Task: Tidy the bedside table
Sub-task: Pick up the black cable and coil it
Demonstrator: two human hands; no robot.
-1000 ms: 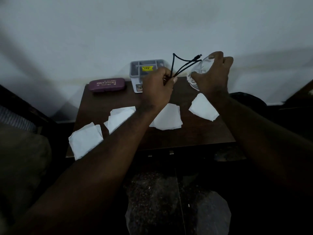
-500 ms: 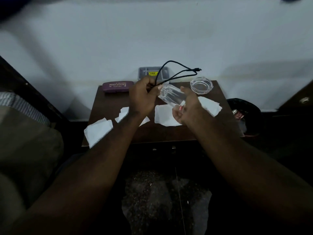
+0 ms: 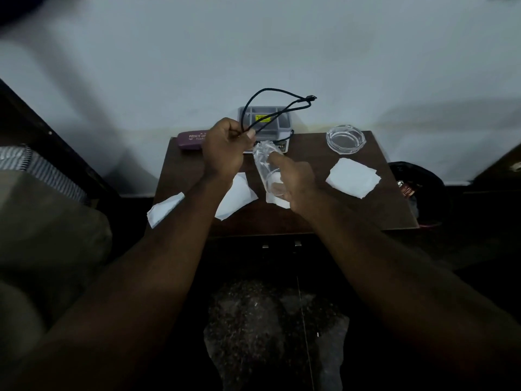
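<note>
My left hand [image 3: 224,149] grips a looped black cable [image 3: 270,104] above the back of the dark wooden bedside table [image 3: 310,218]. My right hand [image 3: 294,179] holds a clear drinking glass [image 3: 263,162] tilted on its side, mouth toward my left hand, just above the table's middle. A clear glass ashtray [image 3: 345,138] stands at the back right. Several white tissues lie on the top: one at the right [image 3: 352,177], one in the middle [image 3: 236,196], one over the left edge [image 3: 165,208].
A grey compartment organiser [image 3: 267,122] stands against the wall behind my hands. A purple spectacle case [image 3: 191,139] lies at the back left. A dark bin [image 3: 417,187] sits right of the table, and a bed with a striped pillow [image 3: 42,170] is on the left.
My right hand has lifted the glass off the ashtray at the back right and carried it left and nearer, tilting it toward my left hand. The left hand still holds the cable.
</note>
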